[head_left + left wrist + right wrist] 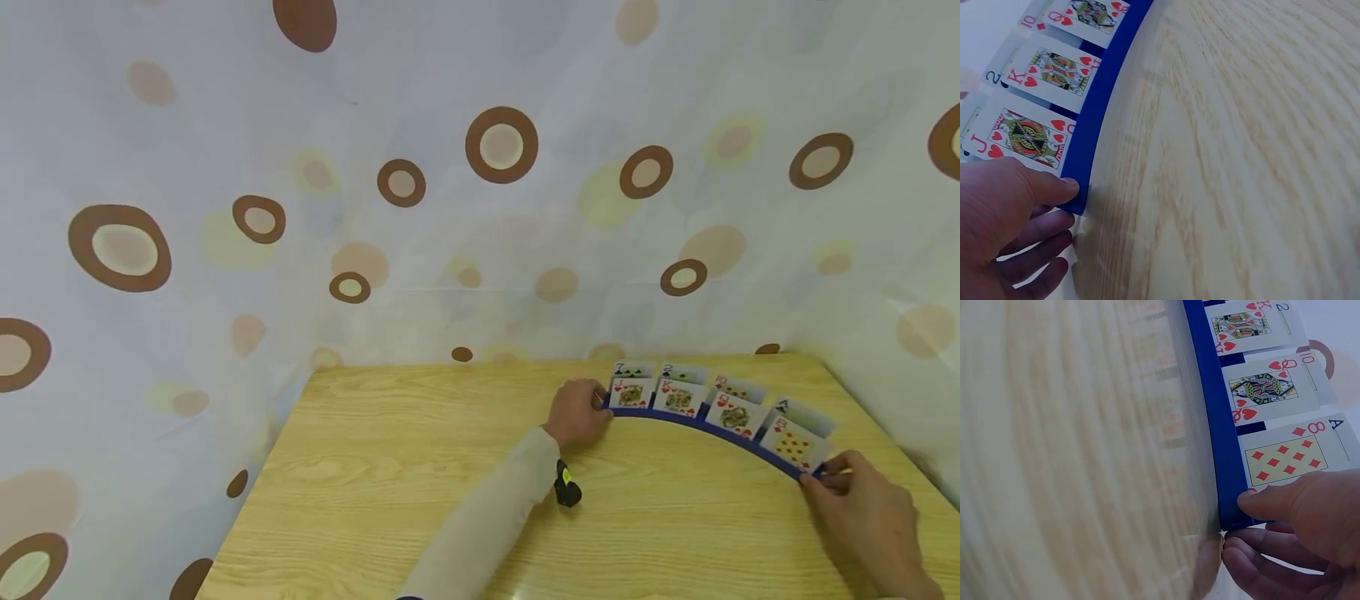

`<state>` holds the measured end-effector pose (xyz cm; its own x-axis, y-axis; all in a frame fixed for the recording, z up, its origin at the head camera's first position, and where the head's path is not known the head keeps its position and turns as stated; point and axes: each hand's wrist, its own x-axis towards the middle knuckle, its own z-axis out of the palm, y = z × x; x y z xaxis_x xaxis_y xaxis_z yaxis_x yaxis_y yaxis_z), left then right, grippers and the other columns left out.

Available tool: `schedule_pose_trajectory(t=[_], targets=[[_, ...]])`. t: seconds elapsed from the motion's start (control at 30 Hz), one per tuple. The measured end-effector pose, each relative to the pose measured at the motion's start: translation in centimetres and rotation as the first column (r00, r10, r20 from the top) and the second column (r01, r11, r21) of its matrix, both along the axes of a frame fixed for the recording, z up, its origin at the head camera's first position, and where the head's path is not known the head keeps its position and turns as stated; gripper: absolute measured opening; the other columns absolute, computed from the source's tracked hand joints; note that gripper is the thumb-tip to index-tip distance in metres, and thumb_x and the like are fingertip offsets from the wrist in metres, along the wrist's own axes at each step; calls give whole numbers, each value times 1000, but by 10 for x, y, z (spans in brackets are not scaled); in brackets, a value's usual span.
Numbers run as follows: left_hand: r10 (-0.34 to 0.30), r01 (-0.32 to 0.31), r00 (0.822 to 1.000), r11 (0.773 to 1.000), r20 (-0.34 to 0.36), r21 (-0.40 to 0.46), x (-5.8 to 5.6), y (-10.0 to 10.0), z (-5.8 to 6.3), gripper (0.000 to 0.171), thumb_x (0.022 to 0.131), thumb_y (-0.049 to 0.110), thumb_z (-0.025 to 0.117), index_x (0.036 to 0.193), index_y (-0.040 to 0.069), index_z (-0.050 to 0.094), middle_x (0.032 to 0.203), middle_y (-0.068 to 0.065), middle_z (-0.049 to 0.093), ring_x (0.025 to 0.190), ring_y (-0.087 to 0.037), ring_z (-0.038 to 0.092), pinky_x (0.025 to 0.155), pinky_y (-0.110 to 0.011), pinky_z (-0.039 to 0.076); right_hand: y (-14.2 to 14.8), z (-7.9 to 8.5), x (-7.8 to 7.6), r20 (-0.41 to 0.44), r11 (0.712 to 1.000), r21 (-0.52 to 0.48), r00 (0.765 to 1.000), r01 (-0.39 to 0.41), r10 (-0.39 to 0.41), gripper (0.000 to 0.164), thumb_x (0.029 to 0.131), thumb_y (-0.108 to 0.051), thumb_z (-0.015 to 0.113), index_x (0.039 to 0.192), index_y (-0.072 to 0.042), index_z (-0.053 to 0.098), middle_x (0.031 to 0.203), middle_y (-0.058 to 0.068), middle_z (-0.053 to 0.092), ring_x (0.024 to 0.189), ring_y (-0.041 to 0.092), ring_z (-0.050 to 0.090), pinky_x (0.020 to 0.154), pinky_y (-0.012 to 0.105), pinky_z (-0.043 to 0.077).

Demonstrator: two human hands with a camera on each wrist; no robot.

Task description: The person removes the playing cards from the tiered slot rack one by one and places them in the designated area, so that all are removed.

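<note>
A curved blue playing card holder stands at the back right of the table, with two rows of cards upright in it. The front row shows the jack, king and queen of hearts, then the eight of diamonds. Behind them a seven, a two, a ten and an ace peek out. My left hand pinches the holder's left end, thumb on its front face beside the jack. At the other end my right hand pinches it, thumb below the eight and fingers beneath.
A black strap piece with a yellow mark is at the left wrist, beside the cream sleeve. The wood-grain table reaches back to a wall covering patterned with brown rings and dots.
</note>
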<state>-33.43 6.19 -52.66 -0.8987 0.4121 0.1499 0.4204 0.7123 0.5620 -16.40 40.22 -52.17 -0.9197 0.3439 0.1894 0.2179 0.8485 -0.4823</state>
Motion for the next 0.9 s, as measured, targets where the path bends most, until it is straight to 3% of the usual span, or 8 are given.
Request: schedule_pose_trajectory(t=[0.17, 0.37, 0.47, 0.77, 0.9], targets=[[-3, 3, 1000, 999, 5, -45, 1, -8, 1, 25, 100, 24, 80, 120, 10, 78, 102, 1, 80, 86, -7, 68, 75, -20, 53, -6, 3, -1, 27, 1000, 3, 999, -23, 23, 28, 98, -13, 77, 102, 6, 57, 91, 31, 76, 77, 45, 74, 58, 37, 46], [-32, 33, 999, 997, 15, -68, 2, -26, 5, 28, 102, 27, 77, 124, 9, 77, 108, -1, 80, 92, -10, 71, 78, -22, 55, -16, 6, -6, 26, 998, 5, 998, -60, 59, 28, 98, -12, 77, 104, 7, 57, 94, 33, 76, 84, 51, 74, 71, 57, 52], [-28, 30, 999, 999, 44, -37, 7, -42, 6, 29, 101, 25, 77, 124, 7, 77, 109, -4, 80, 95, -13, 73, 81, -25, 58, -26, 5, -10, 50, 996, -20, 995, -85, 86, 28, 100, -14, 76, 106, 6, 57, 97, 32, 77, 88, 51, 75, 75, 61, 51], [13, -12, 996, 1000, 89, -11, 17, -83, 3, 30, 102, 24, 78, 125, 5, 76, 109, -5, 79, 93, -12, 71, 82, -25, 58, -54, 3, -20, 23, 986, -15, 985, -168, 168, 25, 99, -14, 78, 103, 2, 59, 94, 26, 79, 82, 41, 76, 62, 38, 50], [21, -21, 998, 1000, 57, -2, 16, -102, 3, 30, 101, 23, 78, 123, 4, 75, 106, -5, 78, 90, -12, 69, 81, -25, 57, -66, 6, -29, 6, 978, -13, 978, -211, 211, 24, 100, -15, 77, 103, 1, 59, 96, 28, 79, 82, 41, 76, 62, 41, 54]])
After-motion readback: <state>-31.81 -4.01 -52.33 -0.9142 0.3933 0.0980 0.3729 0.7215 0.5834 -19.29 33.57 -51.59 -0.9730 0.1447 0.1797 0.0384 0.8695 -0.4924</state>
